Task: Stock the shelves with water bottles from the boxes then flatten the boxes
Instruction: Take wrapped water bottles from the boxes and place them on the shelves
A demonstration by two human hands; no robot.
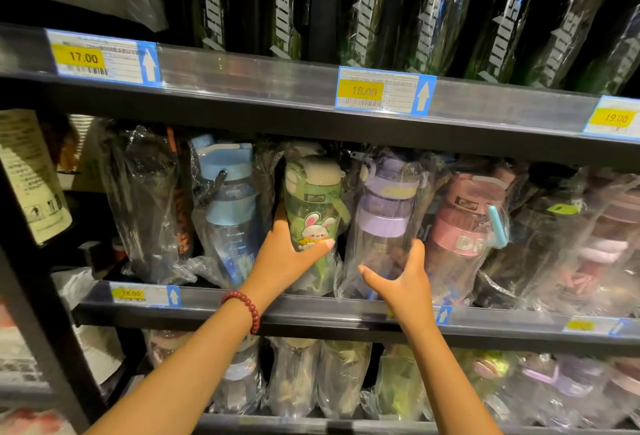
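Note:
On the middle shelf (311,310) stands a row of plastic-wrapped water bottles. My left hand (289,256), with a red bead bracelet on its wrist, grips the green bottle with a rabbit picture (313,199) around its lower body. My right hand (403,277) holds the purple-lidded bottle (384,206) beside it, thumb spread to the left and fingers curled around its right side. A blue bottle (227,192) stands to the left and a pink bottle (464,219) to the right. No box is in view.
Black and green bottles (433,11) fill the top shelf above price tags (384,89). More wrapped bottles (343,379) line the lower shelf. A dark wrapped bottle (152,199) stands at the middle shelf's left end, and a dark shelf upright (38,303) runs down the left.

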